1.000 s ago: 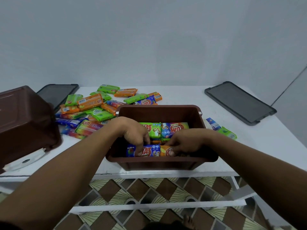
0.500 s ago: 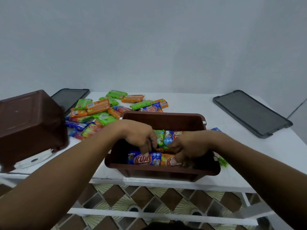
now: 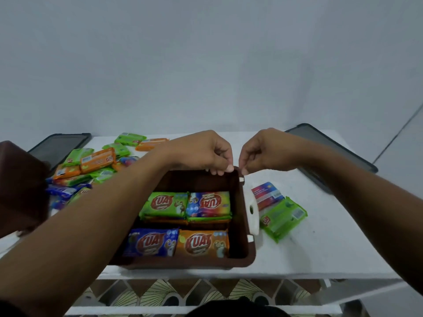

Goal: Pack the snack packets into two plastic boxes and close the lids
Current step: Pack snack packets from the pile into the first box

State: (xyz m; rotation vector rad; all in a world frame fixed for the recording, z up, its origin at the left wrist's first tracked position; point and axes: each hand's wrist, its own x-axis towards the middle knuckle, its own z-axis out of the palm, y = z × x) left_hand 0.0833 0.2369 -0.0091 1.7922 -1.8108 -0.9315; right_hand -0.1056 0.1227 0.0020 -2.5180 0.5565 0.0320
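Observation:
An open brown box [image 3: 243, 227] stands at the table's near edge. Inside lie a green packet [image 3: 164, 203], a blue-red packet [image 3: 209, 202], a blue packet [image 3: 152, 242] and an orange packet [image 3: 203, 243], on top of others. My left hand [image 3: 203, 152] hovers over the box's far rim with its fingers loosely curled and its fingertips at the rim. My right hand [image 3: 265, 152] hangs beside it over the far right corner, also loosely curled. Neither hand holds a packet. A pile of loose packets [image 3: 98, 159] lies left of the box.
A second brown box [image 3: 20, 191] lies tipped at the far left. Dark lids lie at the back left [image 3: 57, 147] and back right [image 3: 329, 152]. A red-blue packet [image 3: 266, 194] and a green packet [image 3: 283, 217] lie right of the box, beside its white latch [image 3: 250, 211].
Both hands have come up out of the box, where they were pressing on the front row of packets, and now hang over its far rim. The camera tilted down and closer.

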